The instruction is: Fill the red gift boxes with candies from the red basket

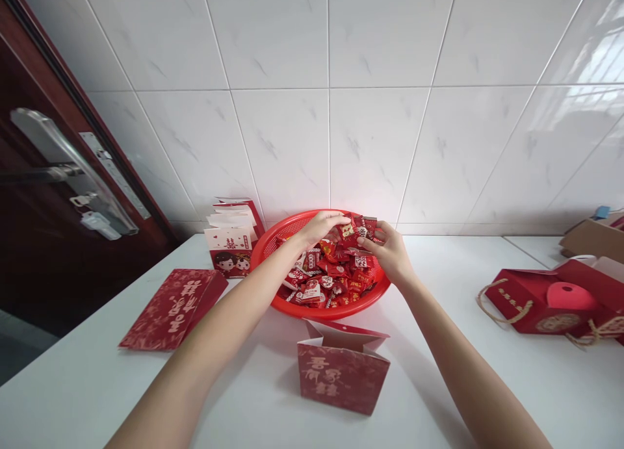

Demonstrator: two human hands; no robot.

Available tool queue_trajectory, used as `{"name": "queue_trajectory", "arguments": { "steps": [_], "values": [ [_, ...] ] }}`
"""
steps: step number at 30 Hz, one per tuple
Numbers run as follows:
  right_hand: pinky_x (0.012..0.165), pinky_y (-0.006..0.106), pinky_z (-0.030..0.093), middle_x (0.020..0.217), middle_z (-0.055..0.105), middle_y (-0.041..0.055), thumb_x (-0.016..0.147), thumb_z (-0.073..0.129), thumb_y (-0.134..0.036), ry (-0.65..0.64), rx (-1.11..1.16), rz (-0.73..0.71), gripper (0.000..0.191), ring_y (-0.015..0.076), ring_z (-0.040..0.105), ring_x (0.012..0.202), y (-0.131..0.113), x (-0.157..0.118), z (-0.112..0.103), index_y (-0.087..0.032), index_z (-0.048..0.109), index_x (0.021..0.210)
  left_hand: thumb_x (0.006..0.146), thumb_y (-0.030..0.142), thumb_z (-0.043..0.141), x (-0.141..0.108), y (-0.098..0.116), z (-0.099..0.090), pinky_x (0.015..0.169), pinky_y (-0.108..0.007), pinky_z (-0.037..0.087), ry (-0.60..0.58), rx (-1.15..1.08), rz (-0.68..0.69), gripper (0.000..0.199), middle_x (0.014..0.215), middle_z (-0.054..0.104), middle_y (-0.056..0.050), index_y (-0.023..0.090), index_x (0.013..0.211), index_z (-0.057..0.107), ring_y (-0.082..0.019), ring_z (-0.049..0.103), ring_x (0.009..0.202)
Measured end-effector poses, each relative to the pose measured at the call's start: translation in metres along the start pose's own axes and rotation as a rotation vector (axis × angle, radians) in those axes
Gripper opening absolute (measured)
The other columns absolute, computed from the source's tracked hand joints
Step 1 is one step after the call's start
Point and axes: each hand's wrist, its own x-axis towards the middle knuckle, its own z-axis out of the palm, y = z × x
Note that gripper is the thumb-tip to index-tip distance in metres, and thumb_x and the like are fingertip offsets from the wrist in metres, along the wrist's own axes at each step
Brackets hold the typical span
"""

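Observation:
A red plastic basket (322,314) holds a heap of red-wrapped candies (336,273). Over its far right side, my right hand (390,251) pinches several wrapped candies (363,231) between thumb and fingers. My left hand (324,227) reaches in from the left, its fingertips closed at the left edge of the same candies. Just in front of the basket stands a dark red paper gift box (344,374) with pale characters, its top open.
Flat on the left lies a dark red box (168,309); behind it stand folded cartons (231,241) with cartoon figures. Red boxes with rope handles (546,299) and a brown carton (592,241) are on the right. A tiled wall (375,143) rises behind; a door handle (73,169) is at left.

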Motion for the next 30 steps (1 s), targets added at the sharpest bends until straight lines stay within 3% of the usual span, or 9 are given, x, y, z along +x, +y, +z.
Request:
{"name": "queue_trajectory", "arguments": {
  "steps": [10,18,25,30],
  "values": [
    [0.079,0.044,0.067,0.099,0.077,0.0057,0.064,0.085,-0.037,0.007,0.019,0.011,0.046,0.0255,0.076,0.089,-0.0012,-0.0008,0.0019,-0.022,0.063,0.101,0.066,0.033,0.079,-0.0016,0.002,0.0014,0.06,-0.025,0.042,0.001,-0.028,0.012,0.021,0.067,0.064,0.003,0.016,0.07,0.067,-0.012,0.057,0.063],
    [0.079,0.045,0.067,0.1,0.077,0.0068,0.069,0.084,-0.05,0.014,0.041,0.012,0.051,0.0266,0.076,0.09,-0.0015,-0.0006,0.0029,-0.022,0.064,0.106,0.065,0.035,0.088,-0.0008,0.0001,0.002,0.069,-0.027,0.05,-0.06,-0.078,0.055,0.029,0.072,0.07,0.0,0.016,0.079,0.072,-0.013,0.062,0.065],
    [0.077,0.045,0.067,0.105,0.078,0.0088,0.071,0.082,-0.056,0.008,0.029,0.011,0.054,0.0282,0.076,0.092,-0.0029,-0.001,0.0033,-0.022,0.063,0.107,0.067,0.037,0.088,0.0028,-0.0057,-0.0013,0.067,-0.025,0.05,-0.054,-0.047,0.1,0.031,0.074,0.071,0.0,0.015,0.084,0.075,-0.012,0.063,0.066],
    [0.078,0.044,0.066,0.102,0.078,0.0073,0.069,0.086,-0.05,0.009,0.034,0.014,0.054,0.0277,0.076,0.092,-0.0039,-0.0022,0.0039,-0.022,0.06,0.107,0.069,0.036,0.086,0.0024,-0.0062,-0.0009,0.073,-0.028,0.053,-0.056,-0.033,0.129,0.029,0.079,0.074,-0.002,0.014,0.084,0.074,-0.014,0.066,0.072]
  ]
}}
